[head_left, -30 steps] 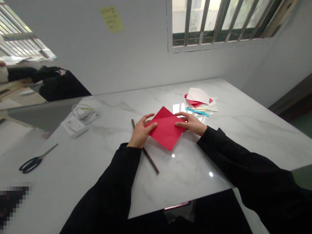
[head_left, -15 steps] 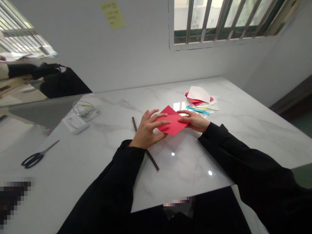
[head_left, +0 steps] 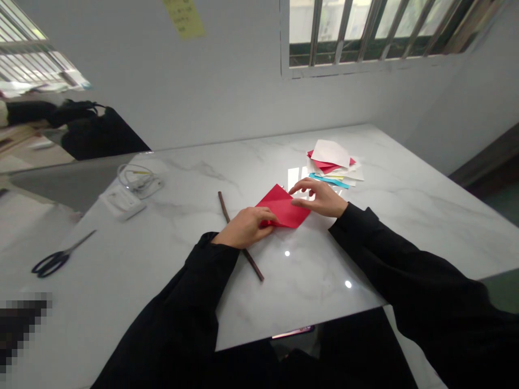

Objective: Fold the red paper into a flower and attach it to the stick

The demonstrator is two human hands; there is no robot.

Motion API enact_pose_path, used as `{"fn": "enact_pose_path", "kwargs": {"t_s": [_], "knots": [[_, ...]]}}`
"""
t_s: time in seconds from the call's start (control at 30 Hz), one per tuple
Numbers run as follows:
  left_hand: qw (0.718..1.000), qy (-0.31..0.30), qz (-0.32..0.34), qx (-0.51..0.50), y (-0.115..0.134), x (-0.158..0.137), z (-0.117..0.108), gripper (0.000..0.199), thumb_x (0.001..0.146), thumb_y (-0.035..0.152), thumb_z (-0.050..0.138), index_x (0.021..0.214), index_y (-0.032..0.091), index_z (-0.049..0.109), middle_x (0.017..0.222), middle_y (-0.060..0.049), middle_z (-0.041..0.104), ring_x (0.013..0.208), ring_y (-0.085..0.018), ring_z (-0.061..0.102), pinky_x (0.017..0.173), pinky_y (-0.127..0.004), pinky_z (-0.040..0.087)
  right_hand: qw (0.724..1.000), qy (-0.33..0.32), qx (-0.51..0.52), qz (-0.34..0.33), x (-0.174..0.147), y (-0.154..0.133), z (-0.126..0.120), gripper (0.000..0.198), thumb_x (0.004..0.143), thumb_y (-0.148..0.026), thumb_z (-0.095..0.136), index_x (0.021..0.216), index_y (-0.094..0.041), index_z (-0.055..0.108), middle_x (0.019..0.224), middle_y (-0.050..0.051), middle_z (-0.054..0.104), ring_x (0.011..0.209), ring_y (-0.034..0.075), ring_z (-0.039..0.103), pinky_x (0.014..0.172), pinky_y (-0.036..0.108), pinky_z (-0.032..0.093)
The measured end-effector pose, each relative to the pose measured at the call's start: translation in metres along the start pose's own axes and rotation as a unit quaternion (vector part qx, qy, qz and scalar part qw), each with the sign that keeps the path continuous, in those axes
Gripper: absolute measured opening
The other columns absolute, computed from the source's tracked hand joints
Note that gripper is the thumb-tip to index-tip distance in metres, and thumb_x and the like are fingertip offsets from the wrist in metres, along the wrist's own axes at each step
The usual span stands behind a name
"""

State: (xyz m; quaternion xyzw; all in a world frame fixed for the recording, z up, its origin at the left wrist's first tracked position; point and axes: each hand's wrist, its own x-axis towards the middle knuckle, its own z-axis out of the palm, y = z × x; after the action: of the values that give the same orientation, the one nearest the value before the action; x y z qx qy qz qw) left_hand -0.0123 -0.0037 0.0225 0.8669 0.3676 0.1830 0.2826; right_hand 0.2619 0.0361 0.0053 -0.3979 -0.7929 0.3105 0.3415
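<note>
A square of red paper [head_left: 281,204] lies cornerwise on the white marbled tabletop, with a crease line across it. At its lower left edge my left hand [head_left: 249,224] is closed, fingertips and thumb pinching the paper. My right hand [head_left: 322,197] hovers over the upper right edge with thumb and fingers apart; whether the thumb tip touches the sheet is hard to tell. Passing beneath my left wrist, a thin brown stick [head_left: 253,265] lies slanted on the table, partly covered by that hand.
Beyond my right hand is a pile of white, red and blue paper pieces [head_left: 330,154]. Black-handled scissors [head_left: 52,263] lie at the left, near a white charger box [head_left: 124,202] with a coiled cable [head_left: 141,181]. A yellow note [head_left: 184,19] is on the wall.
My left hand has lowered and closed from spread fingers onto the paper's edge. My right hand has loosened from the paper's right corner and risen slightly. The paper now rests lower.
</note>
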Motion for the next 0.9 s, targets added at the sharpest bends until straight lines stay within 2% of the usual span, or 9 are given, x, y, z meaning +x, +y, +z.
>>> {"fn": "enact_pose_path", "kwargs": {"t_s": [0.13,0.23,0.4,0.5,0.6,0.7,0.8,0.9], "knots": [[1.0,0.01,-0.008,-0.008,0.001,0.0,0.0,0.009,0.089,0.028,0.073,0.091,0.028,0.082,0.09,-0.004,0.076,0.077,-0.021,0.066,0.074,-0.032,0.046,0.986,-0.154,0.023,-0.06,-0.004,-0.016,0.004,0.03,0.084,-0.049,0.085,0.104,-0.027,0.08,0.107,0.004,0.078,0.096,0.022,0.067,0.085,0.035,0.049],[1.0,0.013,-0.012,-0.019,0.001,0.0,0.001,0.012,0.089,0.034,0.074,0.081,0.026,0.078,0.082,-0.003,0.072,0.071,-0.019,0.061,0.071,-0.032,0.044,0.977,-0.192,-0.025,-0.088,-0.005,-0.016,0.012,0.016,0.084,-0.042,0.085,0.089,-0.027,0.081,0.098,0.003,0.077,0.091,0.021,0.066,0.088,0.036,0.048],[0.999,0.024,-0.018,-0.01,-0.001,0.001,0.005,0.02,0.09,0.039,0.074,0.076,0.024,0.074,0.078,-0.003,0.067,0.065,-0.017,0.055,0.069,-0.031,0.042,0.979,-0.187,-0.047,-0.071,-0.005,-0.008,0.018,0.011,0.091,-0.032,0.076,0.083,-0.026,0.081,0.09,0.002,0.076,0.082,0.018,0.063,0.081,0.033,0.046],[0.998,0.046,-0.034,-0.006,-0.003,0.001,0.008,0.013,0.089,0.039,0.075,0.094,0.027,0.078,0.08,-0.003,0.071,0.069,-0.019,0.059,0.07,-0.033,0.044,0.983,-0.165,-0.058,-0.053,-0.005,-0.008,0.019,0.009,0.09,-0.029,0.075,0.084,-0.026,0.08,0.086,0.001,0.074,0.08,0.018,0.061,0.078,0.032,0.043],[0.996,0.065,-0.057,-0.02,-0.006,0.0,0.011,0.028,0.089,0.038,0.076,0.116,0.03,0.077,0.081,-0.002,0.073,0.07,-0.02,0.062,0.073,-0.034,0.047,0.986,-0.15,-0.06,-0.031,-0.006,-0.009,0.02,0.01,0.09,-0.026,0.072,0.084,-0.025,0.08,0.082,0.001,0.072,0.074,0.016,0.059,0.073,0.03,0.041],[0.995,0.075,-0.069,-0.015,-0.006,0.001,0.013,0.037,0.09,0.037,0.076,0.126,0.03,0.074,0.085,-0.002,0.074,0.071,-0.02,0.065,0.074,-0.034,0.049,0.988,-0.142,-0.061,-0.018,-0.007,-0.008,0.023,0.011,0.092,-0.027,0.07,0.086,-0.023,0.078,0.077,-0.001,0.069,0.068,0.014,0.055,0.069,0.029,0.04],[0.993,0.089,-0.073,-0.019,-0.005,0.002,0.014,0.038,0.089,0.035,0.076,0.126,0.029,0.072,0.093,-0.003,0.075,0.073,-0.02,0.066,0.075,-0.034,0.049,0.991,-0.127,-0.051,-0.007,-0.007,-0.006,0.024,0.011,0.093,-0.028,0.069,0.088,-0.022,0.078,0.074,-0.002,0.066,0.065,0.012,0.053,0.067,0.028,0.04],[0.993,0.092,-0.068,-0.013,-0.004,0.003,0.014,0.029,0.09,0.034,0.074,0.118,0.027,0.071,0.092,-0.002,0.073,0.07,-0.018,0.063,0.072,-0.032,0.049,0.993,-0.107,-0.042,0.007,-0.007,-0.005,0.025,0.01,0.092,-0.028,0.069,0.091,-0.022,0.078,0.072,-0.002,0.066,0.064,0.012,0.054,0.067,0.028,0.04]]}}
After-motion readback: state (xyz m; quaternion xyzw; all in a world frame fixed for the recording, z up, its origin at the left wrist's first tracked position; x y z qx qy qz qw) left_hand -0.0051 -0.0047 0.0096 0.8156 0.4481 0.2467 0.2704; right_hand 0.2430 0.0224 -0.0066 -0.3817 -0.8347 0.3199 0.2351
